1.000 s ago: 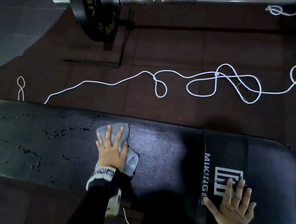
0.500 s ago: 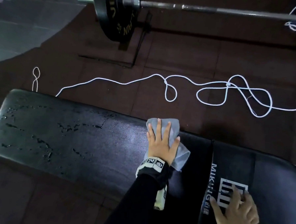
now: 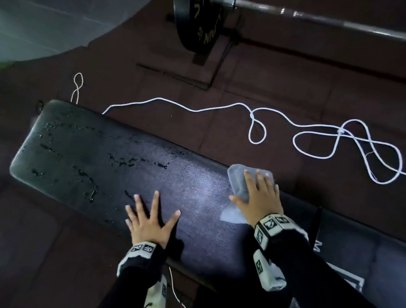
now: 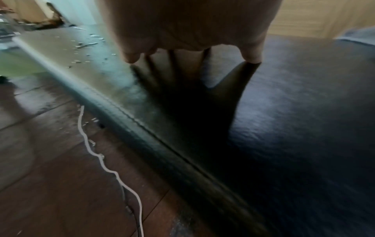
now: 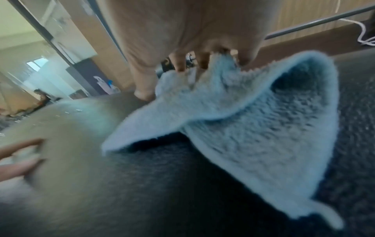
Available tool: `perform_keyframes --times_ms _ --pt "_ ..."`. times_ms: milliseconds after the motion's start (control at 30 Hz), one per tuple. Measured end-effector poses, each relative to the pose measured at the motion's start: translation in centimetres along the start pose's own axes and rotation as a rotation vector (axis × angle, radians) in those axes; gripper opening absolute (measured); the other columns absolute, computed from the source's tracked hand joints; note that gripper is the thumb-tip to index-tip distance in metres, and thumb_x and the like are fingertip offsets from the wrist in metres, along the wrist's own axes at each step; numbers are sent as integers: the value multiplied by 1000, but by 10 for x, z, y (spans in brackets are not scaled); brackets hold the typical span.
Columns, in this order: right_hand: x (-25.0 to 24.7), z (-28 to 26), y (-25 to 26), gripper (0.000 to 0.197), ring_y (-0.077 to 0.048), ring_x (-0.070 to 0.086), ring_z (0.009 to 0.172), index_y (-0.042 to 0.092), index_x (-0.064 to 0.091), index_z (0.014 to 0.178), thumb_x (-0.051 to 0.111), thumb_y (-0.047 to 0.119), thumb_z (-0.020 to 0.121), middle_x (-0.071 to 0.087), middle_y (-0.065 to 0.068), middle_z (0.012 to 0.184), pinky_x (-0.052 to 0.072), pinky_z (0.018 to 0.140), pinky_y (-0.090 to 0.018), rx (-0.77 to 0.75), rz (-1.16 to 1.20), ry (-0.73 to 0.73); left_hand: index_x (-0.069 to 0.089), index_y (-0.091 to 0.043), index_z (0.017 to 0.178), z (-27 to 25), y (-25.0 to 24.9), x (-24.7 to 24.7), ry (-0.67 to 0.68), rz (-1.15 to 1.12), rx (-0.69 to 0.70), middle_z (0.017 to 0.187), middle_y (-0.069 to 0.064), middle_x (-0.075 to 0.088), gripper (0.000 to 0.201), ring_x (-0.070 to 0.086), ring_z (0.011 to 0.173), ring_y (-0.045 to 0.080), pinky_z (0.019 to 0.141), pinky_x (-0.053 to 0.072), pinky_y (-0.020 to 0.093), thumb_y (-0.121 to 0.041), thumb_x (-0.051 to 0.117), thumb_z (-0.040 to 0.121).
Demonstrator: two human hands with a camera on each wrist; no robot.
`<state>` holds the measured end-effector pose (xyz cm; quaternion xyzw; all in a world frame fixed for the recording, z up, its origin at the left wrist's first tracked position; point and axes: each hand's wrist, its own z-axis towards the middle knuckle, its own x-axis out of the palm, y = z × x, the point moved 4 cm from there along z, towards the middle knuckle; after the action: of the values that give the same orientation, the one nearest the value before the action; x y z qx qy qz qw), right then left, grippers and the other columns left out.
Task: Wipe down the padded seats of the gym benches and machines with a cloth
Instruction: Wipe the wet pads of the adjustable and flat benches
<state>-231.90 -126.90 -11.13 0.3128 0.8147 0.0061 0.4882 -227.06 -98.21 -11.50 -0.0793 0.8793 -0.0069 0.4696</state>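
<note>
Vinyl, black and finely grained, covers the long bench pad (image 3: pixel 98 162), a rounded-cornered slab that runs from upper left to lower right in the head view. Small beads and streaks of liquid (image 3: pixel 135 161) dot its left half; the middle stretch shows a dull, even sheen.

The left hand (image 3: pixel 150 224) lies flat on the pad near the front edge, fingers straight and spread wide, holding nothing. In the left wrist view its fingertips (image 4: pixel 131 58) meet the surface above a dark hand-shaped shadow, and the pad's piped seam (image 4: pixel 142 126) runs along the front edge.

The right hand (image 3: pixel 257 201) presses the cloth (image 3: pixel 239 179) down at the pad's far edge, fingers straight and laid over the fabric rather than curled round it. The cloth is pale blue-grey with a nubby, fleecy pile; in the right wrist view it rumples into a raised fold (image 5: pixel 253 112) with a bound hem, and one corner trails toward the wrist.

Both wrists carry white bands (image 3: pixel 272 227) printed with black square markers over black sleeves.

Beyond the bench, a thin white cord (image 3: pixel 253 123) loops across dark brown floor tiles (image 3: pixel 284 71). A black weight plate (image 3: pixel 197 17) on a steel bar (image 3: pixel 322 20) stands at the top.
</note>
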Motion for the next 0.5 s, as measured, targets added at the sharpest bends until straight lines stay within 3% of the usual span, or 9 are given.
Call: perform_keyframes --times_ms 100,200,267,333,433,500 --pt "-1 4 -10 67 -35 18 140 20 21 149 49 36 90 22 -15 152 14 116 -43 -57 58 3 -20 -58 136 8 12 0 70 -20 -74 154 0 -33 92 -24 142 38 118 -7 50 -88 35 68" --pt "-2 -1 -36 68 -47 44 121 4 48 134 45 19 68 46 -26 134 34 106 -51 -192 93 -38 -28 -54 133 10 9 2 127 17 -99 151 2 -38 90 -28 140 40 116 -9 53 -85 34 74" --pt "-9 -13 -58 72 -40 44 122 3 50 132 51 10 61 48 -25 133 30 108 -39 -215 63 -32 -30 -53 131 11 7 1 130 17 -120 151 2 -39 90 -28 140 40 116 -10 54 -84 33 74" --pt "-13 -24 -83 75 -30 33 130 13 46 137 58 2 64 38 -19 143 23 110 -31 -211 53 -69 -30 -53 130 10 6 1 134 8 -124 150 2 -40 90 -29 140 40 116 -11 54 -84 34 74" --pt "-13 -35 -96 66 -29 19 140 30 31 143 53 19 82 23 -7 153 23 112 -39 -142 75 5 -32 -53 130 10 5 0 162 -4 -116 146 3 -45 90 -31 139 40 115 -12 54 -85 31 74" --pt "-9 -34 -97 58 -31 23 139 30 33 143 55 37 90 29 -6 151 27 109 -43 -50 52 12 -35 -54 129 9 6 -1 178 -12 -103 140 2 -52 91 -33 137 40 114 -13 55 -91 20 67"
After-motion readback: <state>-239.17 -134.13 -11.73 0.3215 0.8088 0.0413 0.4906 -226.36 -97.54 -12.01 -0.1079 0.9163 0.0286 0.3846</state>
